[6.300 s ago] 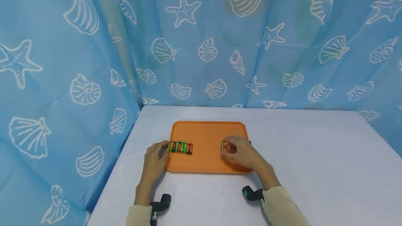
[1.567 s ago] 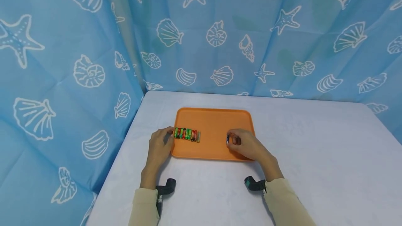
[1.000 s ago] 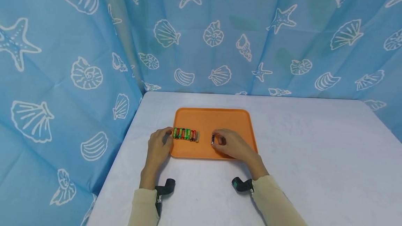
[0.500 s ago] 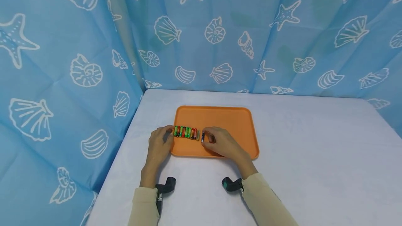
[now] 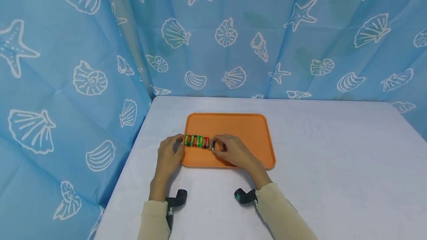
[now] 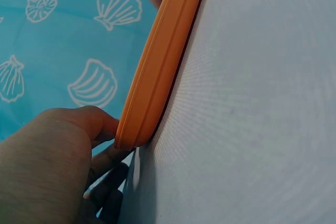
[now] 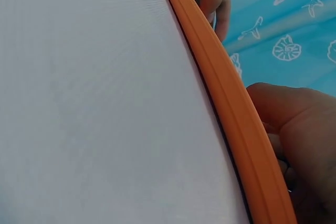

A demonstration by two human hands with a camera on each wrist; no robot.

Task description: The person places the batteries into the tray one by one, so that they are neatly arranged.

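Note:
Several small batteries, mostly green and red, lie side by side in a row on the left half of the orange tray. My right hand pinches a dark blue battery between thumb and finger, upright in line with the others, at the row's right end right beside a gold one. At the tray's left edge, my left hand grips the rim; in the left wrist view its thumb lies on the rim with the other fingers outside it. The tray wall hides the batteries in both wrist views.
A white cloth-covered table bears the tray. Behind and at the left hangs a blue curtain with white shell prints. Both wrists wear black camera mounts. The tray's right half shows bare orange surface.
Earlier my right hand held another battery at the tray's right; the gold one then lay at the row's end. Since then it has carried the dark blue battery leftward beside it. Left hand stays put.

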